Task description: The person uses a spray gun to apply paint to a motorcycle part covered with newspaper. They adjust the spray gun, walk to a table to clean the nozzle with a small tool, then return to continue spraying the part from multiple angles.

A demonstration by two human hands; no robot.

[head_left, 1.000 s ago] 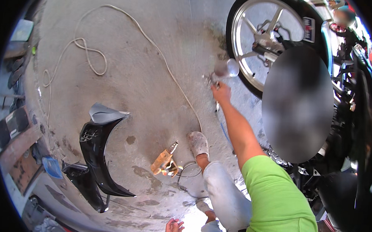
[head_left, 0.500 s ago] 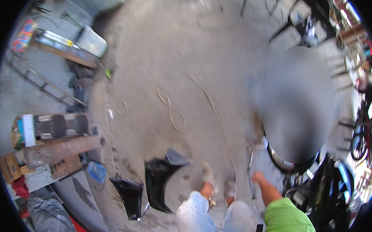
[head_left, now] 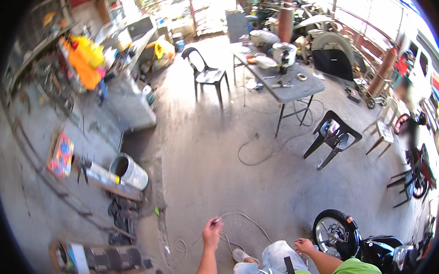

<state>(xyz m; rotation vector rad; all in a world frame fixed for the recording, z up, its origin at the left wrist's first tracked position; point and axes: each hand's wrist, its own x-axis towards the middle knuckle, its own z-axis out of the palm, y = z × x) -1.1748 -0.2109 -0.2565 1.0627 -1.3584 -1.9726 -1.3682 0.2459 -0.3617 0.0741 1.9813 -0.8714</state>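
Note:
My left hand (head_left: pixel 211 233) is raised over the floor at the bottom centre, its fingers closed on a small dark object (head_left: pixel 216 221) too small to name. To the right, my right hand (head_left: pixel 303 246) is held near my knee with its fingers curled in; whatever may be in them is hidden. A thin pale cord (head_left: pixel 249 217) lies looped on the concrete just beyond my left hand. Right of my right hand stands a black motorcycle, its front wheel (head_left: pixel 332 234) turned toward me.
Ahead stands a grey folding table (head_left: pixel 292 89) with tools, tape and a white bucket. Dark plastic chairs (head_left: pixel 333 134) (head_left: pixel 210 77) stand near it, and a cable (head_left: pixel 257 163) curls on the floor. Along the left are a white bucket (head_left: pixel 132 172), boards and a long metal ladder-like frame (head_left: pixel 51 186).
The view has lifted toward the far table and chairs. The black panels on the floor have left the picture. My left hand has come into view, while my right hand's fingers now show curled.

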